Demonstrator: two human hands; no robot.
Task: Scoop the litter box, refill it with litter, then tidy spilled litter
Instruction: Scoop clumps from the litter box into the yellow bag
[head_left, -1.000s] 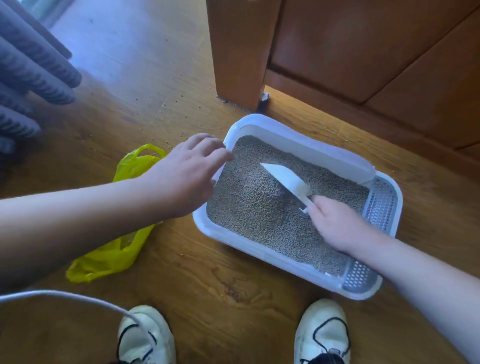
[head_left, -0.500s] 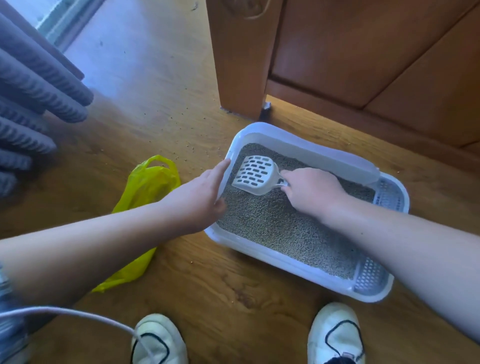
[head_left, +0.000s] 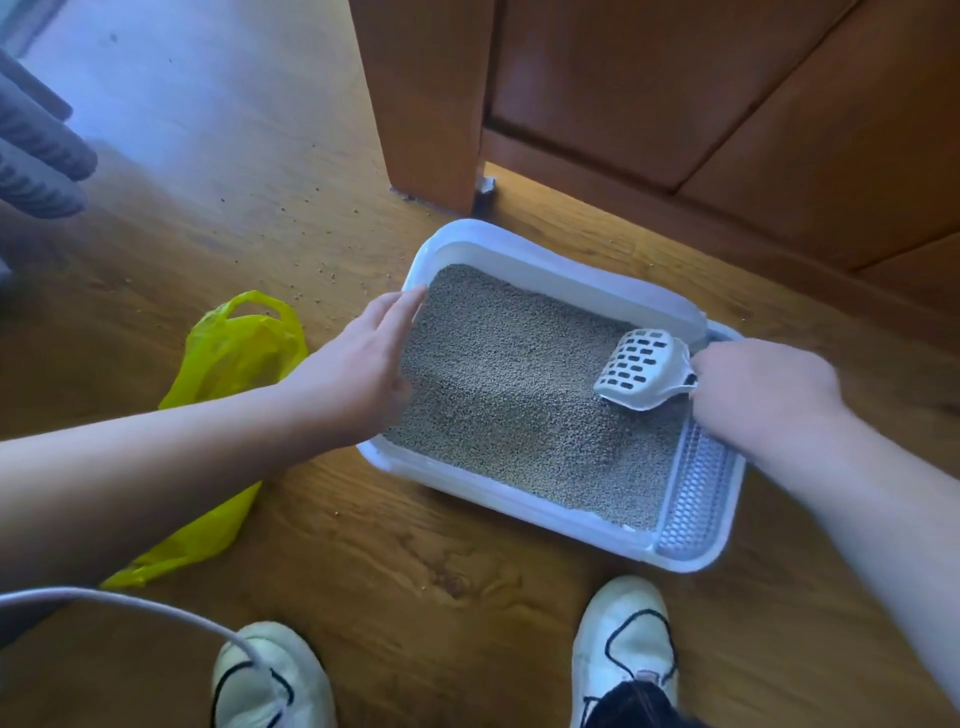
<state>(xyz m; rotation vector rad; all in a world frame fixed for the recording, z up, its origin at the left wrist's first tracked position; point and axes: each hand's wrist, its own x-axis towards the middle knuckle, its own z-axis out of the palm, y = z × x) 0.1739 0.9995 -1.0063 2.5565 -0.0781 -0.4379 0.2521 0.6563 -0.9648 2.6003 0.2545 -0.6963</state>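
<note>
My scoop (head_left: 641, 371) has moved across the litter box (head_left: 519, 501) since half a second ago: it was at the far left corner next to my left hand, and now it sits at the right end, just beside the perforated grid section (head_left: 696, 499). My right hand (head_left: 763, 395) has travelled with it and now lies over the right edge of the box.

My right hand grips the scoop by its handle, which is hidden under my curled fingers. The slotted white head sticks out to the left of my knuckles, tilted, with its lower edge touching or just above the litter (head_left: 519, 395); I cannot tell which. I see nothing in the scoop's head.

My left hand (head_left: 358, 374) is released, with the fingers straight and together. It rests against the left rim of the box, fingertips pointing toward the far left corner, well apart from the scoop.

The grey litter fills the main compartment of the box and its surface is uneven, with a ridge running across the middle. The box stands on the wooden floor (head_left: 415, 597), near the bottom of a wooden door (head_left: 675, 104).

A crumpled yellow bag (head_left: 234, 358) lies on the floor just left of my left forearm. Loose grains (head_left: 322, 270) are scattered on the floor beyond the bag and the box. My two white shoes (head_left: 623, 639) are at the near edge, and a pale cable (head_left: 130, 603) curves over the left one.
</note>
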